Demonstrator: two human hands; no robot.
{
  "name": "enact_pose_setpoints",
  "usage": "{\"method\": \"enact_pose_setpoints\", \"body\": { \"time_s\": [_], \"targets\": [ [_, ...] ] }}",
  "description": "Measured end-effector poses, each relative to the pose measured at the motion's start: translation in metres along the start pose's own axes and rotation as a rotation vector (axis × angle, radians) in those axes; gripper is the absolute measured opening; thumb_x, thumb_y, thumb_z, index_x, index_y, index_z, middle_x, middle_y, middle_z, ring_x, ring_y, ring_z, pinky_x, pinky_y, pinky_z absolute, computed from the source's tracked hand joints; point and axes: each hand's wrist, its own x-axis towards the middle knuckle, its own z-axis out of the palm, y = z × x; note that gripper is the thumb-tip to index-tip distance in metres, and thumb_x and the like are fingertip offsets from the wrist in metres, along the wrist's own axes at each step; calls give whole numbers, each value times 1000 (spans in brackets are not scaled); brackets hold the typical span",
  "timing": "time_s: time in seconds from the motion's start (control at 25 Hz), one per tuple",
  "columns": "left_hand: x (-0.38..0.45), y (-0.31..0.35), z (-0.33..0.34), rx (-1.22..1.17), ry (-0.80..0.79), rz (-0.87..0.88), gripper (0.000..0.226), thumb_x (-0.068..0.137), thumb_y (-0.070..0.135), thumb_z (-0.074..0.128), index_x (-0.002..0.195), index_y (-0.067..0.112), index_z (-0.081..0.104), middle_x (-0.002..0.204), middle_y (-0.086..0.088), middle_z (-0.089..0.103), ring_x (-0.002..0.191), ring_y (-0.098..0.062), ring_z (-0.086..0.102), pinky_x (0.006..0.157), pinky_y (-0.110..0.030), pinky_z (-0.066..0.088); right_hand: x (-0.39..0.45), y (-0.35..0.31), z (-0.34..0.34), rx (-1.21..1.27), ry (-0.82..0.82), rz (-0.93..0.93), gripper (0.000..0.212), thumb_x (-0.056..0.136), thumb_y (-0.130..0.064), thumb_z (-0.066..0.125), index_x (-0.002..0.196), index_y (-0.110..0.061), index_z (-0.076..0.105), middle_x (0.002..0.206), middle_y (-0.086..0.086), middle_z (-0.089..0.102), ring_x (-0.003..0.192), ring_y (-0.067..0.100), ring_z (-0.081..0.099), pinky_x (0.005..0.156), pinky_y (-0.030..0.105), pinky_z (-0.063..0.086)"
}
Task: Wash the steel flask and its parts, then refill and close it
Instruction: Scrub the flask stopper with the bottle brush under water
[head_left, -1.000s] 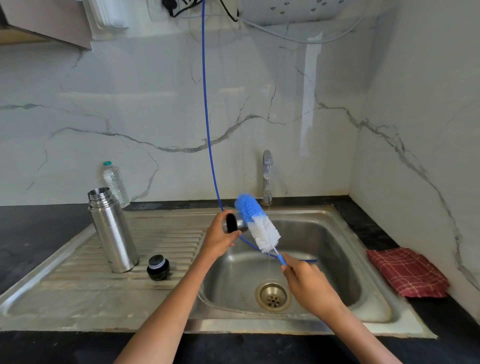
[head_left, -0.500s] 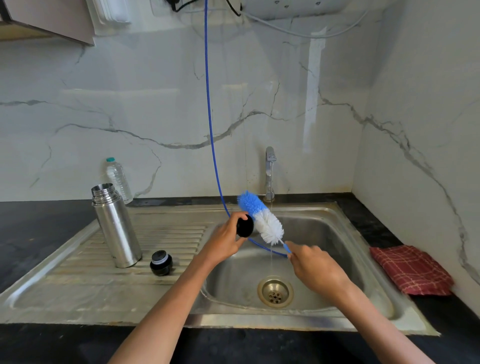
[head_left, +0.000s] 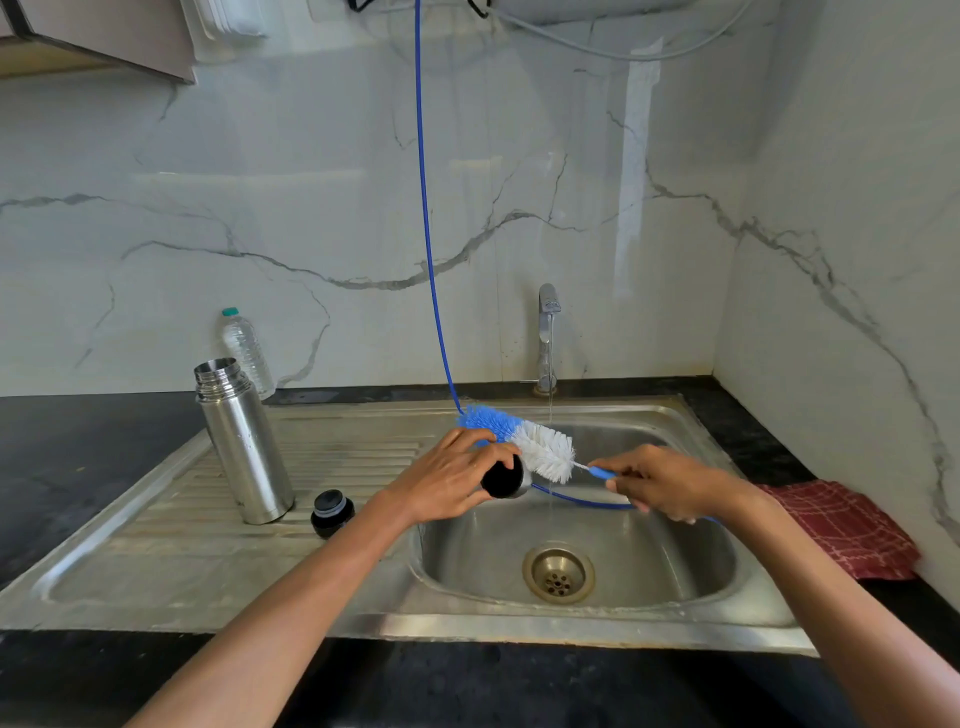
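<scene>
The open steel flask (head_left: 244, 447) stands upright on the draining board. Its black stopper (head_left: 332, 512) lies just right of the flask's base. Over the sink basin (head_left: 675, 561), my left hand (head_left: 447, 486) grips the flask's steel cup (head_left: 504, 479), whose dark opening faces me. My right hand (head_left: 660, 486) holds the blue handle of a bottle brush (head_left: 524, 441). The blue and white bristles lie across the cup's far side, touching it. A thin stream of water runs from the tap (head_left: 546, 332) just right of the brush.
A clear plastic water bottle (head_left: 247, 351) stands against the wall behind the flask. A red checked cloth (head_left: 841, 530) lies on the black counter right of the sink. A blue hose (head_left: 428, 249) hangs from above into the basin. The drain (head_left: 558, 574) sits mid-basin.
The brush has tipped from steeply upright to nearly level and now lies behind the cup. My left hand has turned the cup so its opening faces me. Both hands shifted slightly lower.
</scene>
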Motion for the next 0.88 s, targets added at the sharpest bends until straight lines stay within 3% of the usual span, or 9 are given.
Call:
{"method": "enact_pose_setpoints", "body": {
  "time_s": [0.08,0.24,0.36,0.48,0.56,0.68,0.76,0.88],
  "targets": [
    [0,0,-3,24,3,43,51,90,30,75,128,25,42,145,6,55,127,-21,45,104,-32,30,5,5,-1,-12,-12,2,40,106,-30,51,146,-28,53,71,-3,62,61,6,54,65,23,48],
    [-8,-9,-11,-46,-12,-34,45,94,31,70,126,28,38,149,6,52,125,-26,52,106,-40,42,-9,24,-9,84,-77,14,38,106,-30,53,143,-34,55,58,-7,54,53,15,48,57,29,45],
    [1,6,-7,-48,-91,42,41,98,35,64,129,29,38,148,6,52,121,-20,50,107,-41,41,-3,25,-9,62,-102,2,40,105,-29,54,145,-34,54,54,-9,54,54,14,48,62,33,48],
    [4,11,-5,-107,-109,73,44,97,32,68,131,26,40,144,7,53,114,-19,54,104,-40,43,4,22,-11,42,-87,-22,37,105,-27,55,140,-36,57,56,-10,57,56,2,50,64,21,47],
    [-2,1,-10,-169,-57,21,47,95,29,72,130,25,40,150,7,50,121,-19,55,107,-39,41,-4,27,-22,71,-118,0,35,104,-26,57,137,-39,57,53,-9,55,50,2,46,57,18,42],
    [0,2,-16,-250,6,-70,52,92,30,75,131,22,43,153,6,48,129,-12,49,112,-36,37,-10,33,-29,91,-119,15,37,104,-26,58,138,-38,58,52,-7,51,52,11,45,57,25,42],
    [10,17,-16,-340,5,-103,55,90,34,77,129,27,39,150,7,50,122,-12,55,110,-31,38,-6,30,-22,94,-72,0,37,104,-26,58,138,-38,58,51,-8,53,51,9,47,57,21,43],
    [18,26,-11,-644,88,-318,60,84,27,84,124,27,39,140,10,53,102,-8,61,97,-23,46,-7,35,-11,296,17,-12,37,102,-24,60,138,-33,62,54,-3,53,50,25,41,47,30,38]
  ]
}}
